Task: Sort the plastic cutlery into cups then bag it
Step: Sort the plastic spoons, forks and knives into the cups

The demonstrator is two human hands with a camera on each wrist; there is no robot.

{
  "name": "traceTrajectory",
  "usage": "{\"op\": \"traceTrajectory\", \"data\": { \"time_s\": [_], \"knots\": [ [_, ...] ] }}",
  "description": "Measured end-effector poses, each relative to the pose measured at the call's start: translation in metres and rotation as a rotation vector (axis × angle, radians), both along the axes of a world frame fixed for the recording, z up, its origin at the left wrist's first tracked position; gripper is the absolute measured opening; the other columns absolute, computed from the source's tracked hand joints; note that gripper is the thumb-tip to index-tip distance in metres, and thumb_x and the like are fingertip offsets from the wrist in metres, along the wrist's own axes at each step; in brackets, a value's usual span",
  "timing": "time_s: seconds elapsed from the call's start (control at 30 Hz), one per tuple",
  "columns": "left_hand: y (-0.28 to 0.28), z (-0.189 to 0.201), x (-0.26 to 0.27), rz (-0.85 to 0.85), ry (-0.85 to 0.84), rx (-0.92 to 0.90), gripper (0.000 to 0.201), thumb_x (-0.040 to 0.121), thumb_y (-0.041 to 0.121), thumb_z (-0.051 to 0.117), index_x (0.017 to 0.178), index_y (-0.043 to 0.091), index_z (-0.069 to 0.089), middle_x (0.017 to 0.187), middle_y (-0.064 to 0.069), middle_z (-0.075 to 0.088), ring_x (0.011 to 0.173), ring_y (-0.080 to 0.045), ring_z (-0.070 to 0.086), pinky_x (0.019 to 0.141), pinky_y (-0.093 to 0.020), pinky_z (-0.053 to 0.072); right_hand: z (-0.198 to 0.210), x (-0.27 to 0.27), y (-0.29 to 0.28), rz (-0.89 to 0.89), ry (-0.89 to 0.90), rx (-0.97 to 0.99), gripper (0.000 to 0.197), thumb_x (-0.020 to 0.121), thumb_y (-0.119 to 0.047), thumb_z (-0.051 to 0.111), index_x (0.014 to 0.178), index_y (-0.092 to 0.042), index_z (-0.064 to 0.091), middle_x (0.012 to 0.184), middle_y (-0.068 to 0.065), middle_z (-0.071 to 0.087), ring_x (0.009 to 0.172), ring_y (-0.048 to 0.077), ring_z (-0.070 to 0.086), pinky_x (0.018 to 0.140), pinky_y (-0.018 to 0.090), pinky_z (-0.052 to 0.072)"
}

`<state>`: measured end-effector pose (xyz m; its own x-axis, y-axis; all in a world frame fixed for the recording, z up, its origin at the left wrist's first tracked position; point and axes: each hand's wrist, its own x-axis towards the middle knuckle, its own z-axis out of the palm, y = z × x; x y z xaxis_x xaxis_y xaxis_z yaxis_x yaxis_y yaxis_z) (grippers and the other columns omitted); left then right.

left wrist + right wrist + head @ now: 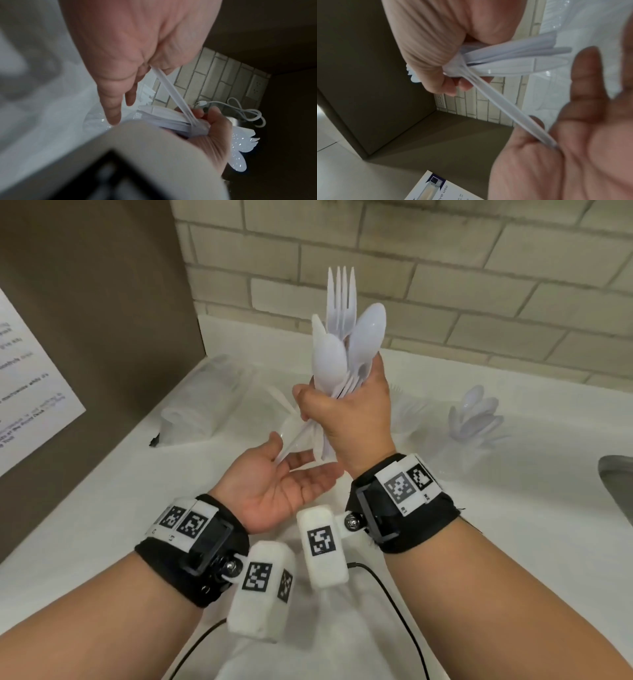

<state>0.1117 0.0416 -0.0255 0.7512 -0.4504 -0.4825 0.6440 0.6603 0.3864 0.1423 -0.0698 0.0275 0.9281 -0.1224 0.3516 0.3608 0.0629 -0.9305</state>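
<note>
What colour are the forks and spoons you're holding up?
White, slightly see-through plastic. The bunch of cutlery in the right hand shows best in the head view.

White plastic cutlery (342, 347), white countertop (513, 525), beige brick-pattern tiles (479, 268), brown cabinet side (102, 302), black wristbands (191, 559) bearing black-and-white square-code tags (399, 486).

Right hand (346, 412) raised, fingers curled tight; left hand (274, 484) palm-up below, thumb pinching

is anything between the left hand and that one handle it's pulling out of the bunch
Nothing visible: the left hand already pinches the white plastic handle. Its other end is wedged in the white cutlery bundle gripped by the right hand.
</note>
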Motion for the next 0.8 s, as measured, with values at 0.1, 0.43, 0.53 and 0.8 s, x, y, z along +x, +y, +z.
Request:
{"op": "traceTrajectory", "data": {
  "time_s": [0.1,0.43,0.53,0.8],
  "knots": [
    [-0.005,0.004,0.006,0.070,-0.033,-0.007,0.065,0.099,0.054,0.026,0.113,-0.005,0.052,0.110,-0.026,0.064,0.108,-0.034,0.062,0.084,-0.059,0.050,-0.013,-0.003,0.003,0.014,0.078,0.016,0.044,0.063,-0.004,0.077,0.101,-0.014,0.056,0.073,0.013,0.064,0.065,0.034,0.065,0.066,0.045,0.059],
    [0.000,0.001,0.008,-0.039,-0.201,0.058,0.051,0.102,0.043,0.028,0.133,0.013,0.054,0.130,-0.013,0.062,0.115,-0.028,0.063,0.096,-0.048,0.050,-0.023,-0.012,-0.002,0.207,0.246,0.032,0.017,0.076,-0.004,0.075,0.082,-0.016,0.064,0.071,0.005,0.064,0.063,0.022,0.063,0.068,0.043,0.058],
    [-0.001,0.003,0.006,-0.059,-0.249,0.070,0.048,0.101,0.039,0.030,0.131,0.013,0.056,0.132,-0.012,0.061,0.123,-0.026,0.056,0.102,-0.049,0.044,-0.028,-0.016,-0.002,0.241,0.262,-0.045,0.022,0.075,-0.004,0.076,0.088,-0.016,0.062,0.074,0.004,0.064,0.070,0.020,0.064,0.071,0.042,0.057],
    [0.004,0.000,0.007,-0.113,-0.271,0.117,0.057,0.098,0.054,0.028,0.124,0.016,0.062,0.128,-0.008,0.062,0.119,-0.032,0.057,0.105,-0.049,0.041,-0.029,-0.017,-0.003,0.294,0.284,-0.004,0.015,0.080,0.000,0.071,0.089,-0.006,0.061,0.076,0.014,0.063,0.070,0.030,0.065,0.069,0.039,0.058]
  ]
}}
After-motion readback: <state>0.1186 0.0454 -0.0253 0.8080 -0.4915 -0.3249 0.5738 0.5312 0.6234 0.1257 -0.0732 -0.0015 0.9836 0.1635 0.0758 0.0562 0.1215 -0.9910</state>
